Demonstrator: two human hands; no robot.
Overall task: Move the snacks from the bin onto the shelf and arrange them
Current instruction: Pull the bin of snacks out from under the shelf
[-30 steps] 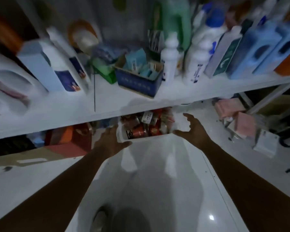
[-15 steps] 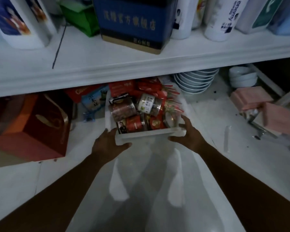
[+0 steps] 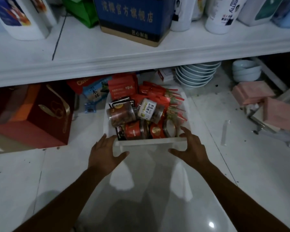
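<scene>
Dim, bluish and grainy. The glossy white tiled floor [image 3: 241, 173] carries a small bright glare spot low right, pale reflected patches and a broad dark shadow at bottom centre. The long white shelf board [image 3: 107, 64] bows with wide-angle distortion, darkest beneath; pink wrapped packs [image 3: 274, 113] at the right edge are smeared

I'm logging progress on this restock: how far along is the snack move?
Done: nothing visible; the jars and red packets lie in the white bin on the floor, below the shelf. In hand: the left hand and right hand are at the bin's near corners, fingers spread. Left: lifting every snack onto the shelf and arranging them.
</scene>
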